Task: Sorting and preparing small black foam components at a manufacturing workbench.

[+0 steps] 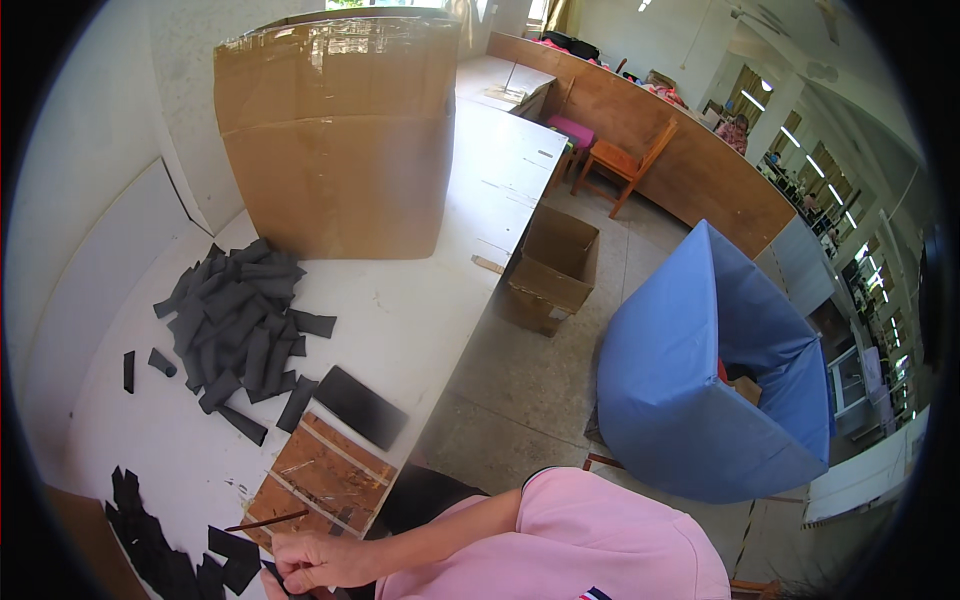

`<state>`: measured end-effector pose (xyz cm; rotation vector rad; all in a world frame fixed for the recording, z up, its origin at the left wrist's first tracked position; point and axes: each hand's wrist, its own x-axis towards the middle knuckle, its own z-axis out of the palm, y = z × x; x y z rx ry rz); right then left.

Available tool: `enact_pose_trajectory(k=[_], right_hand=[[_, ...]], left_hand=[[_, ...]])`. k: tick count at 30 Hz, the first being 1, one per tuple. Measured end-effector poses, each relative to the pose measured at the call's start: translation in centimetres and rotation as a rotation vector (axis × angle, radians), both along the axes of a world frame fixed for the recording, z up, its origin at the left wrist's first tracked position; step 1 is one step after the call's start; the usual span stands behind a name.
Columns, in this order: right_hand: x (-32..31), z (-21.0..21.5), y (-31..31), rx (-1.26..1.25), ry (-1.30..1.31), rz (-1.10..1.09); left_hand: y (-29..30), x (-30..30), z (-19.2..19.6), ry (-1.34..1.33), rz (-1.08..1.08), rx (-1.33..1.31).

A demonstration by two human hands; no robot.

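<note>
While the camera tilts over a white worktable [400, 320], I see only one hand [312, 560] at the six o'clock edge of the frame, reaching in from a pink-sleeved arm [560, 540]; which hand it is I cannot tell for sure, though it looks like the right one crossing leftward. Its fingers are curled narrow around a small black strip [272, 572] (the grip itself is half cut off by the frame edge). Just at eleven o'clock from the hand, a thin brown stick [265, 521] lies across the lower corner of a brown board [325, 475] striped with pale tape. A larger black sheet [362, 405] rests at the board's one o'clock corner. Loose black cut pieces [160, 545] spread at nine o'clock from the hand, and a bigger heap of black strips [235, 320] sits at twelve o'clock of the board. Behind the heap stands a tall cardboard box [335, 135]. Off the table, toward three o'clock, a blue fabric bin [680, 390] stands on the floor, with a small open carton [550, 270] near the table's edge.
</note>
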<state>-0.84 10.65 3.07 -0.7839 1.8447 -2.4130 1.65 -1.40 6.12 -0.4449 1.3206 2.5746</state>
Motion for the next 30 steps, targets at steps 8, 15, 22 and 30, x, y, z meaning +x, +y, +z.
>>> enact_pose_trajectory(k=[8, 15, 22, 30], right_hand=[[-0.7, -0.7, -0.5, 0.096, -0.043, -0.174], [-0.3, -0.6, -1.0, 0.280, 0.244, -0.423], [-1.0, -2.1, -0.5, 0.135, -0.269, -0.147], [0.6, -1.0, -1.2, -0.091, -0.404, 0.258]], left_hand=[[1.0, -0.5, -3.2, 0.391, 0.257, -0.722], [0.6, -0.9, -5.2, 0.186, 0.385, -0.613], [-3.8, -1.5, -6.7, 0.211, -0.286, 0.458], [-4.8, 4.0, -11.0, 0.222, -0.130, 0.855]])
